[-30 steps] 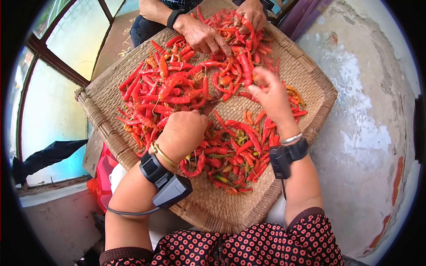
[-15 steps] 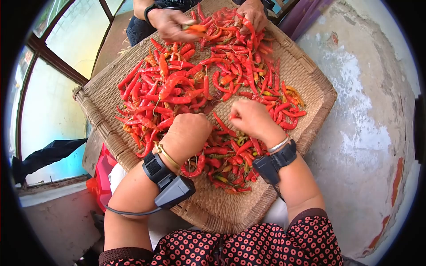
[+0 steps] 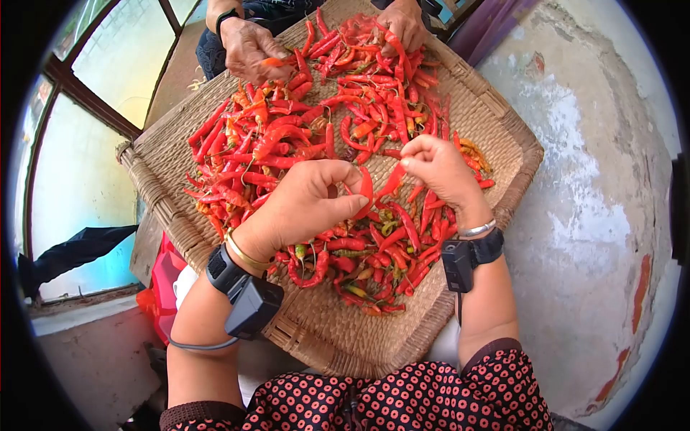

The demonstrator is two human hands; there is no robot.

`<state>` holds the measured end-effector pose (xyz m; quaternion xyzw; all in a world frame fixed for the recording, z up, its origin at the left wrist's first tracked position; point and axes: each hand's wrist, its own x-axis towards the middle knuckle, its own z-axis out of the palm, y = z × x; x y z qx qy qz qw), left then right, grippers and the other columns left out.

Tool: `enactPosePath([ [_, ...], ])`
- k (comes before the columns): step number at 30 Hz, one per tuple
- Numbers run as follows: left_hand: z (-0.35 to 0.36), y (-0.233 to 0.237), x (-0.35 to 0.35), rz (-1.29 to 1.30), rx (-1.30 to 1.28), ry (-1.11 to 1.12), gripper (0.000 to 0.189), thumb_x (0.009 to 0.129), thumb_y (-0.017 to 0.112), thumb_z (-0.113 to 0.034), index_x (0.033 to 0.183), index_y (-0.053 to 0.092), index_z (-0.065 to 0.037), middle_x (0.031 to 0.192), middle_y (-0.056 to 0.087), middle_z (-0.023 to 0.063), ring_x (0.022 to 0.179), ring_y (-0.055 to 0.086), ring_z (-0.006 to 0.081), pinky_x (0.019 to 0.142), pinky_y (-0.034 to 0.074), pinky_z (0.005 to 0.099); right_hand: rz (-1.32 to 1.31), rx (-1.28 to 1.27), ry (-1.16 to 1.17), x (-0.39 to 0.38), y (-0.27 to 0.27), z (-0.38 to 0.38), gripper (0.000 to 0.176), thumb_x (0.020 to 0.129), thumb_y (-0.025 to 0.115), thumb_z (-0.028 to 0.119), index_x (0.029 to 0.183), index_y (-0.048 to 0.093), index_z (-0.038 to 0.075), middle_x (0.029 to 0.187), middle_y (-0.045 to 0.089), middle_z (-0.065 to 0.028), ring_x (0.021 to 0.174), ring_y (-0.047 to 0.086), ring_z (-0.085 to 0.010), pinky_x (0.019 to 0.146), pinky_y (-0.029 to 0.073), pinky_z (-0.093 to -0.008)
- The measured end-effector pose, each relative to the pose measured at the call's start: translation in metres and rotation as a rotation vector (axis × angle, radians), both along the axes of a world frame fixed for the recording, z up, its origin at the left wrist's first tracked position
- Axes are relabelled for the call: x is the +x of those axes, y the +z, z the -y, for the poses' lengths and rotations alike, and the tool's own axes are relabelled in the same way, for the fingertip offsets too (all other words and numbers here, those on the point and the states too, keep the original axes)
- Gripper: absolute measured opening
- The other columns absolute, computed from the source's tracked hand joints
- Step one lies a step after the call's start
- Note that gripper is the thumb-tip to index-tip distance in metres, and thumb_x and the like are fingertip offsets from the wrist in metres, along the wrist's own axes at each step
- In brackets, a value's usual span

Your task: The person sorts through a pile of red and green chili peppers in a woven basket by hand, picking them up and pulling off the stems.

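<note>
A heap of red chili peppers [image 3: 287,136], with a few orange and green ones among them, lies on a woven tray [image 3: 334,334]. Over its middle, my left hand [image 3: 305,197] is closed on a red chili pepper [image 3: 366,188] between thumb and curled fingers. To the right of it, my right hand [image 3: 445,172] pinches thumb and forefinger together at the upper end of another red chili pepper [image 3: 392,179]. The two peppers are close together, their tips pointing down toward the pile. A smaller group of peppers [image 3: 374,269] lies below my hands.
Across the tray, another person's hands [image 3: 251,50] work in the far peppers, one with an orange-red piece at its fingertips. A peeling wall [image 3: 575,187] stands on the right. Window panes [image 3: 86,179], a dark folded umbrella [image 3: 79,251] and a red bag [image 3: 169,280] are on the left.
My hands have turned and opened out from closed fists, my right hand moving up and right; red chili peppers now show at both hands' fingertips. The other person's hand moved left.
</note>
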<state>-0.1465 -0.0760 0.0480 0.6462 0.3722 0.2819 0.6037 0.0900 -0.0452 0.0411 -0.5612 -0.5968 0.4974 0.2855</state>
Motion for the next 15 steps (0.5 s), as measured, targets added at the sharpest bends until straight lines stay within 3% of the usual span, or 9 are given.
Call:
enactPosePath([
  [1,0.0,0.001,-0.001,0.002,0.001,0.003,0.006,0.085,0.058,-0.008,0.082,0.057,-0.004,0.07,0.052,-0.008,0.061,0.048,0.0,0.054,0.04,0.0171,-0.135,0.004,-0.08,0.0,0.003,0.0,0.01,0.08,0.061,0.005,0.088,0.058,0.001,0.069,0.057,-0.0003,0.058,0.052,-0.0062,0.053,0.044,-0.0201],
  [3,0.001,0.009,-0.001,0.029,-0.212,0.062,0.006,0.085,0.059,-0.009,0.081,0.056,-0.006,0.072,0.054,-0.0065,0.061,0.05,0.0009,0.054,0.042,0.0169,-0.235,0.031,-0.096,0.002,0.005,-0.003,0.02,0.081,0.062,0.007,0.1,0.057,0.0,0.075,0.059,-0.0031,0.064,0.055,-0.008,0.058,0.046,-0.0207],
  [5,0.0,0.0,0.001,0.12,-0.29,0.096,0.006,0.086,0.059,-0.01,0.081,0.056,-0.008,0.072,0.055,-0.0059,0.061,0.052,0.0021,0.055,0.043,0.017,-0.754,0.176,-0.343,-0.014,0.013,-0.002,0.038,0.082,0.062,0.009,0.116,0.049,-0.002,0.085,0.06,-0.0058,0.075,0.057,-0.0094,0.064,0.047,-0.0215],
  [6,0.0,-0.002,0.002,0.209,-0.366,0.129,0.007,0.086,0.058,-0.012,0.081,0.056,-0.009,0.072,0.056,-0.0052,0.061,0.055,0.0032,0.055,0.044,0.0171,-0.704,0.171,-0.268,-0.009,0.008,-0.004,0.053,0.083,0.063,0.012,0.127,0.039,-0.004,0.094,0.06,-0.0078,0.084,0.056,-0.0098,0.07,0.047,-0.0225],
  [7,0.0,-0.002,0.004,0.207,-0.366,0.125,0.007,0.086,0.058,-0.012,0.081,0.056,-0.009,0.072,0.056,-0.0052,0.061,0.055,0.0032,0.055,0.044,0.0171,-0.705,0.173,-0.271,-0.007,0.001,-0.004,0.053,0.083,0.063,0.012,0.127,0.039,-0.004,0.094,0.06,-0.0078,0.084,0.056,-0.0098,0.07,0.047,-0.0225],
  [9,-0.001,-0.001,0.008,0.308,-0.48,0.276,0.005,0.087,0.058,-0.014,0.084,0.056,-0.01,0.074,0.059,-0.003,0.064,0.059,0.0063,0.056,0.047,0.0182,-0.19,0.128,-0.169,-0.007,-0.005,-0.004,0.047,0.086,0.058,0.016,0.126,0.042,-0.003,0.103,0.058,-0.008,0.089,0.057,-0.0116,0.075,0.046,-0.0242],
  [10,-0.001,-0.002,0.01,0.309,-0.481,0.278,0.005,0.087,0.058,-0.014,0.084,0.056,-0.01,0.074,0.059,-0.003,0.064,0.059,0.0063,0.056,0.047,0.0182,-0.115,0.095,-0.08,-0.011,-0.006,-0.001,0.041,0.087,0.058,0.018,0.122,0.047,-0.002,0.1,0.059,-0.0059,0.089,0.057,-0.0111,0.075,0.046,-0.0243],
  [13,-0.003,-0.005,0.011,0.425,-0.566,0.352,0.005,0.088,0.056,-0.014,0.086,0.057,-0.009,0.076,0.061,-0.0017,0.066,0.061,0.0079,0.058,0.049,0.0195,-0.231,-0.015,0.181,-0.031,0.0,0.016,0.034,0.087,0.059,0.018,0.111,0.055,-0.004,0.094,0.06,-0.0046,0.088,0.056,-0.0098,0.078,0.045,-0.0244],
  [15,-0.005,-0.009,0.01,0.518,-0.615,0.373,0.004,0.088,0.056,-0.013,0.088,0.056,-0.009,0.078,0.062,-0.0005,0.069,0.062,0.0092,0.06,0.051,0.0212,-0.282,-0.044,0.19,-0.039,-0.001,0.022,0.033,0.087,0.058,0.019,0.111,0.055,-0.004,0.094,0.06,-0.004,0.087,0.056,-0.0096,0.077,0.046,-0.0244],
])
